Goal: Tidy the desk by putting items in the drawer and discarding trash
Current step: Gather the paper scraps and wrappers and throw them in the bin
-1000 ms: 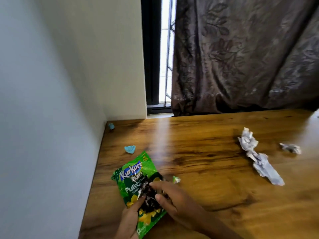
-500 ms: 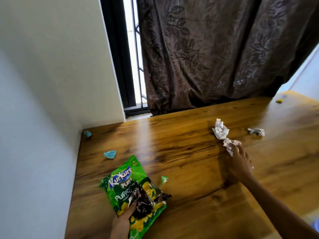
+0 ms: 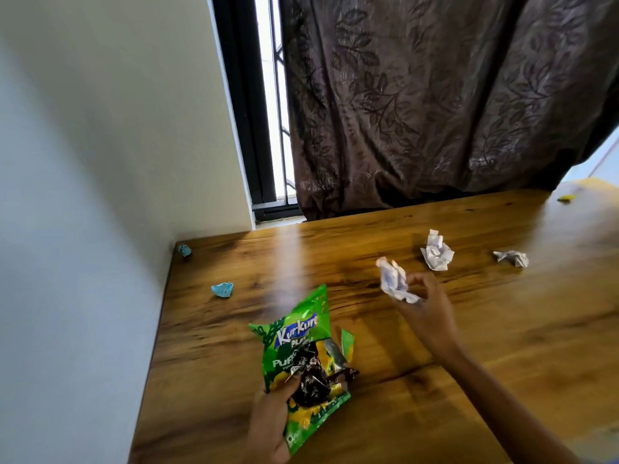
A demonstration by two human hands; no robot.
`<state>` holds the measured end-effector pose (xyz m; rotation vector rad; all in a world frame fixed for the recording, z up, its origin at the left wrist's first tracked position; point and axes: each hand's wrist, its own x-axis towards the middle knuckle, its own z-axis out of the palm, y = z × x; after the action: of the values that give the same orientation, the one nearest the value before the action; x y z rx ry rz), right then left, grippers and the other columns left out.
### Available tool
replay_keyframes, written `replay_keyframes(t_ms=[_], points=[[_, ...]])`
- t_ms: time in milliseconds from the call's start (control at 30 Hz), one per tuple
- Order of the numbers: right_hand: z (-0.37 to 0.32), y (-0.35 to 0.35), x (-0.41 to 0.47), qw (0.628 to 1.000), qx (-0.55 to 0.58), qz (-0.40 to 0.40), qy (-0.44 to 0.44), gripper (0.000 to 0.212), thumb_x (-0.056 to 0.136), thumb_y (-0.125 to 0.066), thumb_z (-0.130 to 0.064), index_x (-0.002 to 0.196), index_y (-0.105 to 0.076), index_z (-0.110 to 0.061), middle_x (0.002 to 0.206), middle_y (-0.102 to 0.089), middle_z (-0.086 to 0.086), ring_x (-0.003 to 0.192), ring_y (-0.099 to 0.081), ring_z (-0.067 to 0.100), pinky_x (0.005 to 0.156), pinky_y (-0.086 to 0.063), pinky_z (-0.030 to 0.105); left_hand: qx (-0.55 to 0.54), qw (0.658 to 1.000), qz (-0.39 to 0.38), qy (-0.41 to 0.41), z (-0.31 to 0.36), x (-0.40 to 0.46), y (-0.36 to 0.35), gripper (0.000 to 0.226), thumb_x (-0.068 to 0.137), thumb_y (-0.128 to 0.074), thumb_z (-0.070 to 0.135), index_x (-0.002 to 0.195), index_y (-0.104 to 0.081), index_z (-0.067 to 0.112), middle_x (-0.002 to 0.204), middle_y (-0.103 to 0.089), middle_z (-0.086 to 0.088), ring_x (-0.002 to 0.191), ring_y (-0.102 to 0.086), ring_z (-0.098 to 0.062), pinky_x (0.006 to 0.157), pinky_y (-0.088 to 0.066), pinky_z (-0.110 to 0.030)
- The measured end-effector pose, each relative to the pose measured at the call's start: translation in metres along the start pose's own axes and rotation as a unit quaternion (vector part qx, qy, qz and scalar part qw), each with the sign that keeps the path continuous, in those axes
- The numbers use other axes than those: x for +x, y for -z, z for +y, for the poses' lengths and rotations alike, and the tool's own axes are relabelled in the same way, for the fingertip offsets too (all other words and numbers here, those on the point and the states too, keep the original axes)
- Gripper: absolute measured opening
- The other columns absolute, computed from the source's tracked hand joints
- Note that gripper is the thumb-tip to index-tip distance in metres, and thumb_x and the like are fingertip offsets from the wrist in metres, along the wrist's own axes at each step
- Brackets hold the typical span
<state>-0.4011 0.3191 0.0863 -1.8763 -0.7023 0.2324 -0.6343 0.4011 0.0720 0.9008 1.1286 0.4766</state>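
Above the wooden desk (image 3: 502,329) the right hand (image 3: 425,306) pinched a crumpled white paper (image 3: 395,283) at its fingertips — the wad jutting up-left past them — while the left hand (image 3: 271,420) gripped the green Kurkure snack bag (image 3: 298,333) and dark wrapper (image 3: 313,380).

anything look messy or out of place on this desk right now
Yes, litter is scattered on the wooden desk: two crumpled white papers at the right and two blue scraps near the wall. The left hand holds a torn green snack bag; the right hand holds another paper wad.
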Motion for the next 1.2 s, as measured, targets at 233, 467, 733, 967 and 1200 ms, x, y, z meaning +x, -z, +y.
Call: replay_keyframes(t_ms=[233, 467, 733, 967, 1200], points=[[-0.094, -0.015, -0.036, 0.953, -0.096, -0.227, 0.174, 0.068, 0.085, -0.051, 0.004, 0.124, -0.035, -0.05, 0.108, -0.041, -0.009, 0.084, -0.047, 0.0, 0.053, -0.045, 0.012, -0.035, 0.999, -0.022, 0.028, 0.003, -0.012, -0.029, 0.03, 0.085, -0.061, -0.002, 0.115, -0.057, -0.005, 0.089, -0.068, -0.011, 0.08, -0.062, -0.023, 0.06, -0.044, -0.028], [-0.048, -0.002, -0.073, 0.9, -0.237, -0.279, 0.235, 0.075, 0.082, -0.04, -0.001, 0.142, -0.024, -0.042, 0.149, -0.023, -0.018, 0.124, -0.022, 0.01, 0.089, -0.019, 0.027, -0.13, 0.99, -0.045, 0.004, 0.0, -0.019, -0.063, 0.041, 0.09, -0.043, -0.011, 0.117, -0.058, 0.015, 0.102, -0.068, -0.019, 0.087, -0.065, -0.036, 0.067, -0.054, -0.042], [-0.015, 0.048, -0.088, 0.923, -0.172, -0.313, 0.143, 0.077, 0.073, -0.025, -0.057, 0.139, 0.014, -0.049, 0.153, 0.018, -0.02, 0.142, 0.017, 0.004, 0.116, 0.003, 0.041, -0.264, 0.954, -0.141, 0.022, -0.012, -0.035, -0.121, 0.061, 0.067, -0.043, 0.012, 0.127, -0.057, 0.015, 0.111, -0.069, -0.016, 0.093, -0.068, -0.033, 0.081, -0.054, -0.045], [0.024, 0.114, -0.097, 0.97, -0.038, -0.225, 0.087, 0.083, 0.088, -0.051, -0.03, 0.146, 0.008, -0.039, 0.153, 0.019, -0.019, 0.142, 0.017, 0.002, 0.118, -0.012, 0.044, -0.279, 0.936, -0.213, 0.018, -0.026, -0.067, -0.202, 0.062, 0.068, -0.054, 0.042, 0.125, -0.062, 0.018, 0.121, -0.066, -0.012, 0.1, -0.068, -0.025, 0.078, -0.057, -0.037], [0.073, 0.187, -0.091, 0.998, -0.004, -0.045, 0.032, 0.07, 0.092, -0.051, -0.009, 0.148, -0.012, -0.022, 0.158, -0.002, -0.006, 0.144, 0.002, 0.001, 0.118, -0.012, 0.022, -0.13, 0.938, -0.32, -0.016, -0.054, -0.107, -0.305, 0.049, 0.085, -0.039, 0.038, 0.124, -0.058, 0.015, 0.123, -0.065, -0.008, 0.112, -0.062, -0.019, 0.096, -0.042, -0.035]])
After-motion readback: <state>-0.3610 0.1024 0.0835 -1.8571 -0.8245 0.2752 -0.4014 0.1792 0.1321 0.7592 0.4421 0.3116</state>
